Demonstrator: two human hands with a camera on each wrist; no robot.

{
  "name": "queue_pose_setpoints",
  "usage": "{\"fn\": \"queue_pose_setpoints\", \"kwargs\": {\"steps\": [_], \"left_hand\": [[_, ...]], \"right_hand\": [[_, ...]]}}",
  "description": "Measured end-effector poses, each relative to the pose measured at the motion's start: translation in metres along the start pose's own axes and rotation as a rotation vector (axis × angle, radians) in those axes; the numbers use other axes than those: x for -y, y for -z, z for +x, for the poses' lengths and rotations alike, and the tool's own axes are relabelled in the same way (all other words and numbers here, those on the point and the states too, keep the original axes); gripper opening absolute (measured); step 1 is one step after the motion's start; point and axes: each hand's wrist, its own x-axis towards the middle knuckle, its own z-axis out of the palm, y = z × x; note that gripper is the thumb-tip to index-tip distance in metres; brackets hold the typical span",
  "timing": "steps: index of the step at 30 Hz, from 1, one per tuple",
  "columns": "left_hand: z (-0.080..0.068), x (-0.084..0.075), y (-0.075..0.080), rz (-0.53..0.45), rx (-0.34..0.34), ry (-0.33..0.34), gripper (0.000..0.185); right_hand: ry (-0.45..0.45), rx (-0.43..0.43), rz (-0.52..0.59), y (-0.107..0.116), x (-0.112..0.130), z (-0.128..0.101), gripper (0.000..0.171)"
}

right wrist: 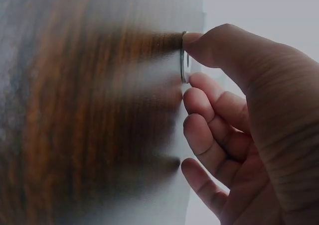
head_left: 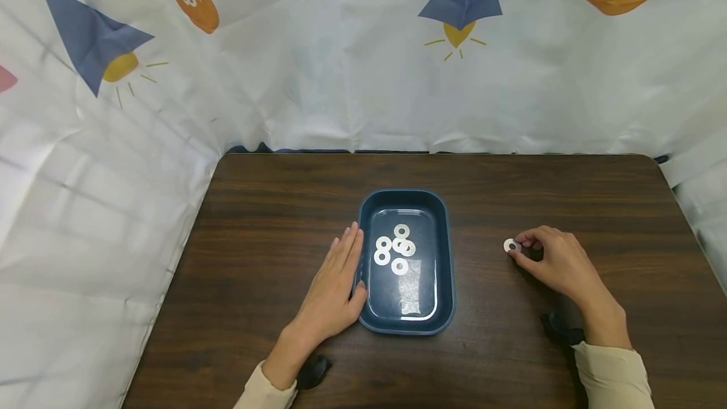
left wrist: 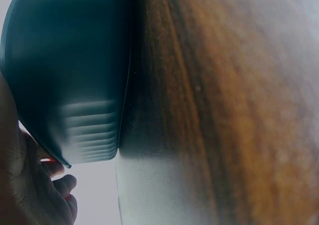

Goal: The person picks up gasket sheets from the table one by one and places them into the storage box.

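Right hand pinching a washer off the table, left hand steadying the tray.

I see my right hand (head_left: 553, 264) well right of the tray (head_left: 449, 270), thumb and forefinger curled onto a washer (head_left: 512, 245) that sits at the fingertips just on the table (head_left: 255, 219); the wrist view shows it held thinly by its edge. My left hand (head_left: 335, 289) lies flat with straight fingers against the tray's left wall, gripping nothing. Five or six washers lie in a cluster (head_left: 396, 248) at the tray's far half. My worry is the grip: a thin flat ring caught by the rim could slip and roll off across the table. If the left hand leans harder, the tray could slide right.
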Motion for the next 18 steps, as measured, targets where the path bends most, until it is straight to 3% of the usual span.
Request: {"fn": "queue_pose_setpoints", "kwargs": {"steps": [12,18], "left_hand": [[-0.0011,-0.0005,0.0008,0.003,-0.001,0.004,0.097],[-0.0015,-0.0011,0.0006,0.009,-0.003,0.007,0.096]], "right_hand": [[-0.076,0.061,0.026,0.0025,0.0072,0.0010,0.028],[-0.042,0.058,0.039,0.0031,0.0065,0.0001,0.030]]}}
